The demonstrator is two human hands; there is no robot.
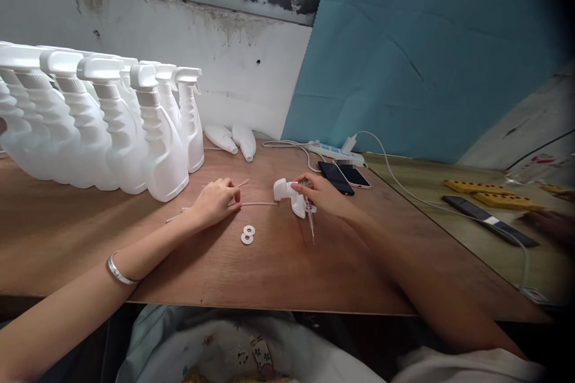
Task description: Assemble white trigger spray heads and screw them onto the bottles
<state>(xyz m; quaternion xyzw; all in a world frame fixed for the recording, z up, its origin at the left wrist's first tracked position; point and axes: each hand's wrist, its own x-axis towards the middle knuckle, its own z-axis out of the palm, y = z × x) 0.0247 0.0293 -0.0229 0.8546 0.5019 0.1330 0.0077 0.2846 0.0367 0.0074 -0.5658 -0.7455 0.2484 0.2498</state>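
My left hand (218, 200) rests low on the wooden table, its fingers pinched around thin white tubes (259, 204) whose ends stick out on both sides. To its right, my right hand (321, 192) is closed around a white trigger spray head (283, 189). The same hand has a screwdriver (311, 221) with a clear handle, its thin shaft pointing down toward the table. Part of the spray head is hidden by the fingers. Two white ring washers (247, 238) lie overlapping on the wood between my hands, nearer to me.
Several white spray bottles (164, 155) stand in rows at the left. Two empty bottle-shaped white pieces (245, 140) lie by the wall. Two phones (336, 178) and a power strip (339, 153) with cables sit behind my right hand. At far right, another person's hand (550, 222) is near yellow strips (507, 200).
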